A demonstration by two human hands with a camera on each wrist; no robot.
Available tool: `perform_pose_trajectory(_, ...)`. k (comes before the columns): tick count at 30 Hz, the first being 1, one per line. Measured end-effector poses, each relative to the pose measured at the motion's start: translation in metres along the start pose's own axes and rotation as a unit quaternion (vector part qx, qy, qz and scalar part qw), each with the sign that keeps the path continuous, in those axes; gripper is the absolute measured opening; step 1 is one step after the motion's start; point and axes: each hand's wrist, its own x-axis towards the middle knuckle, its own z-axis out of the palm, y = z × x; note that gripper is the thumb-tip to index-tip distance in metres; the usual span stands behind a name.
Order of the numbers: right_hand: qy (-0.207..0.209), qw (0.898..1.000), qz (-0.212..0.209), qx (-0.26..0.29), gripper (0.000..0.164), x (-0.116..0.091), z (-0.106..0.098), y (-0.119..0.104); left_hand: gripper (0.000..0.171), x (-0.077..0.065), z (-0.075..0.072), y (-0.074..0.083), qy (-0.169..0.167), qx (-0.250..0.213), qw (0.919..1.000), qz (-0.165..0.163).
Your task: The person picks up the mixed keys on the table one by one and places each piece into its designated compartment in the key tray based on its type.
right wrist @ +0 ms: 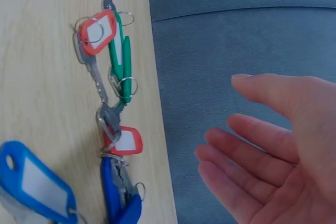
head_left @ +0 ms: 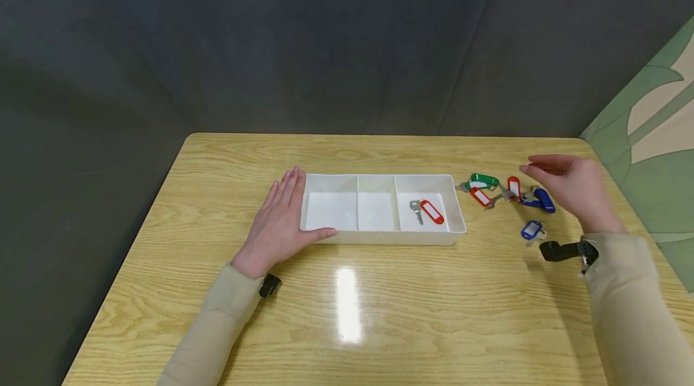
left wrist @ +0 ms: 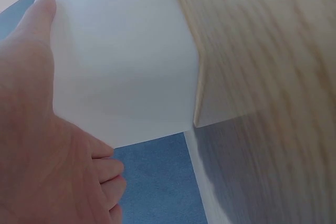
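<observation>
My left hand (head_left: 278, 217) rests on the left end of a white tray (head_left: 379, 238) with three compartments. Its fingers lie straight along the end wall, and the thumb touches the front edge. In the tray's right compartment lies a key with a red tag (head_left: 432, 212). My right hand (head_left: 582, 187) hovers over the right of the table, empty, with thumb and fingers apart in the right wrist view. Near it lie keys with green tags (head_left: 484, 180), red tags (head_left: 480, 197) and blue tags (head_left: 544, 200). One blue-tagged key (head_left: 532, 229) lies apart, nearer the front.
Everything stands on a light wooden table (head_left: 401, 314). Dark grey fabric (head_left: 325, 43) rises behind its far edge, and a green leaf-patterned surface (head_left: 661, 133) borders the right side. Each wrist wears a small black camera (head_left: 269, 285).
</observation>
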Motion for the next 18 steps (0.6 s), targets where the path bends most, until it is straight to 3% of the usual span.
perform_pose_trajectory(9,-0.047,0.999,0.016,-0.009,0.063,0.004,0.009,0.009,0.126,0.0,0.001,-0.001,0.002,0.004,1.0,0.002)
perform_pose_trajectory(18,-0.052,0.998,0.018,-0.024,0.06,0.006,0.014,0.013,0.126,0.002,-0.001,0.0,0.005,0.004,1.0,0.003)
